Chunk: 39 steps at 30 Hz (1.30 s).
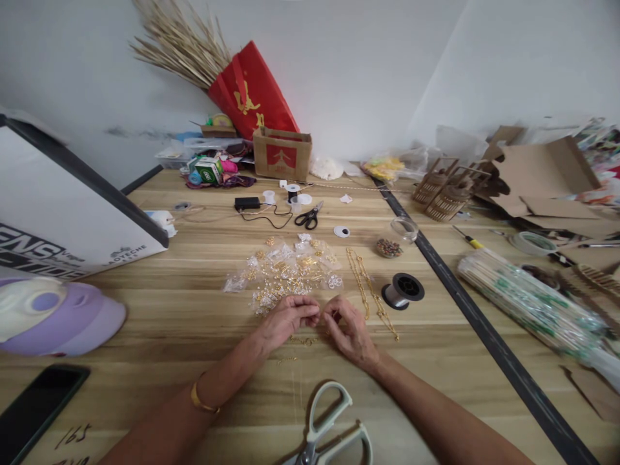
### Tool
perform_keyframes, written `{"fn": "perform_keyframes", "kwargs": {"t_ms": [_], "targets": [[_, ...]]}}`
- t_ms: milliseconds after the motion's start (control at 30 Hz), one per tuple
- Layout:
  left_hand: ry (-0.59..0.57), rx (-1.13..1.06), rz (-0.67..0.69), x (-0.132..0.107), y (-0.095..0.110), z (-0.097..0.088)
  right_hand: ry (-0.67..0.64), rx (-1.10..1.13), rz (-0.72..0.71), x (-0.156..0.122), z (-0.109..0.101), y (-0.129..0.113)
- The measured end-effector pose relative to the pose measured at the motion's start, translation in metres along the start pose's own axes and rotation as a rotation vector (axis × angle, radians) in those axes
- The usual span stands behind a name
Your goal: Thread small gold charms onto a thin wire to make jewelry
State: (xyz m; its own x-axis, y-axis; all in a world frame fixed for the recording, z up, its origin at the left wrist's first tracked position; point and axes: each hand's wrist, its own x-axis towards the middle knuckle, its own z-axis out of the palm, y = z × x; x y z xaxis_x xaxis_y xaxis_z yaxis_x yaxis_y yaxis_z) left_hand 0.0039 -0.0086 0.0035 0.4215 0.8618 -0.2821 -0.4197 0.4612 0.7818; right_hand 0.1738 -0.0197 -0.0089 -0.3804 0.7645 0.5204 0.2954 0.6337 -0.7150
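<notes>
My left hand [291,318] and my right hand [349,329] meet fingertip to fingertip over the wooden table, both in a pinch. Whatever lies between the fingers is too small to make out. Just beneath them is a short piece of gold chain [304,340], with a smaller bit [287,360] nearer to me. Beyond my left hand spreads a heap of gold and clear beads [283,284] with small plastic bags [322,253]. Right of my right hand lie gold chains [361,284] and a spool of clear line [403,290].
Large grey-handled scissors [329,420] lie close in front of me. Black-handled scissors [309,216] and a jar of beads [389,247] are farther back. A phone [41,403], a purple-and-white device [62,316] and a white box [68,200] stand left; wrapped sticks [527,300] lie right.
</notes>
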Motion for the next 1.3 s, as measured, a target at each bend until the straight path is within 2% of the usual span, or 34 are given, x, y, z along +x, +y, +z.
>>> {"fn": "perform_keyframes", "kwargs": {"t_ms": [467, 800, 1300], "targets": [[-0.008, 0.086, 0.011, -0.002, 0.000, 0.000, 0.016, 0.010, -0.007, 0.000, 0.001, 0.000], [0.069, 0.388, 0.137, -0.005, 0.009, 0.007, 0.031, 0.004, 0.029, 0.000, 0.001, 0.000], [0.079, 0.564, 0.246, -0.009, 0.012, 0.011, 0.040, -0.010, 0.008, 0.000, 0.001, 0.000]]}}
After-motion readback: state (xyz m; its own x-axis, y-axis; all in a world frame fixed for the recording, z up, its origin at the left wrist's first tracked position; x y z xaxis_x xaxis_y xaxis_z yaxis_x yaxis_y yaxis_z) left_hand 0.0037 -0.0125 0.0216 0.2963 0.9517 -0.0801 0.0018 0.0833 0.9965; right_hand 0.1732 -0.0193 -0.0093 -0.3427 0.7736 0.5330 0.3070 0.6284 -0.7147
